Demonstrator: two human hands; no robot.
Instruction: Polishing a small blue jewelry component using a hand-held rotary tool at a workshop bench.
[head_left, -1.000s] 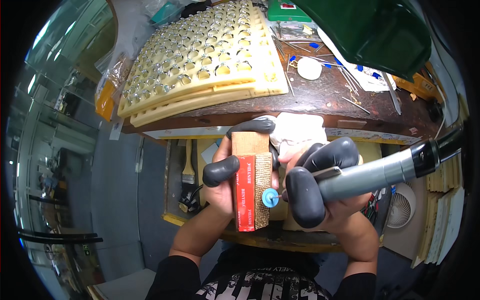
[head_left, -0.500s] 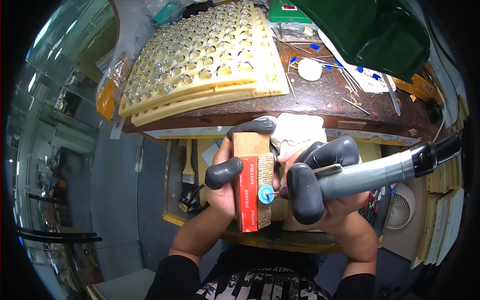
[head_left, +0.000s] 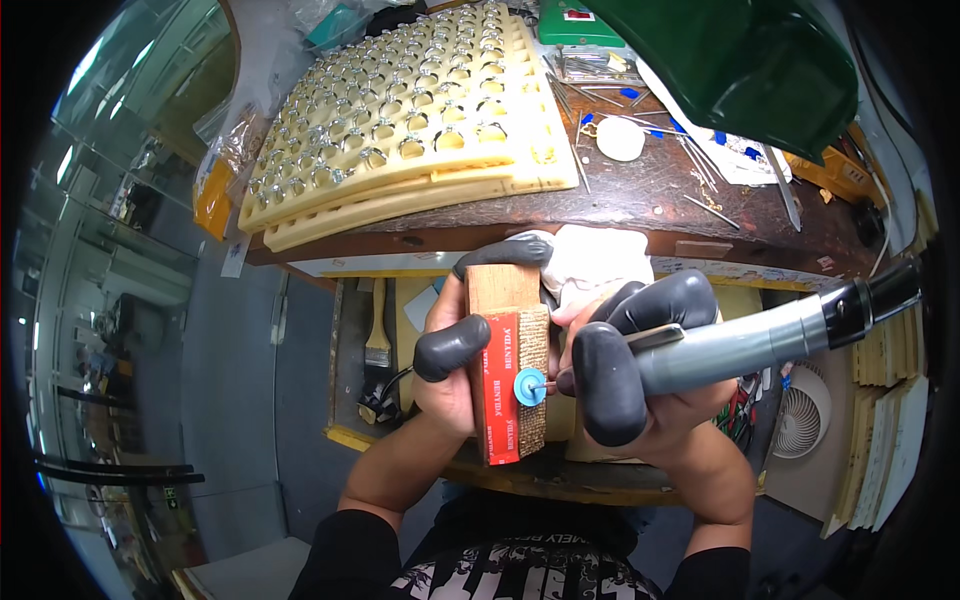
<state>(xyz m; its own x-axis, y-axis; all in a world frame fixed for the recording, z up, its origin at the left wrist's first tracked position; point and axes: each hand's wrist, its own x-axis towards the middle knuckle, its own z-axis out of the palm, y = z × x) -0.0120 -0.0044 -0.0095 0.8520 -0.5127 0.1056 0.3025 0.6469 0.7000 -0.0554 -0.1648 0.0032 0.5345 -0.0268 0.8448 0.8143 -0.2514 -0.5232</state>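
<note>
My left hand (head_left: 446, 370), with black finger covers, grips a wooden block (head_left: 502, 283) that carries a red printed strip (head_left: 500, 427) beside a rough, woven-looking brown strip (head_left: 531, 433). My right hand (head_left: 628, 375), also in black finger covers, is closed around a silver-grey rotary handpiece (head_left: 752, 343). Its small blue disc (head_left: 530, 387) lies against the brown strip near the red strip's edge. A crumpled white cloth (head_left: 596, 263) sits just behind both hands; the fingertips behind the block are partly hidden.
Stacked cream trays of rings (head_left: 400, 110) sit on the dark bench (head_left: 668, 205), with loose metal burs, a white round piece (head_left: 620, 138) and tweezers. A green plastic shade (head_left: 730, 70) hangs at upper right. Below are a drawer with a brush (head_left: 378, 320) and a small fan (head_left: 798, 418).
The blue disc has shifted slightly up and left along the block, and the handpiece's back end has swung a little. The block has moved slightly to the right.
</note>
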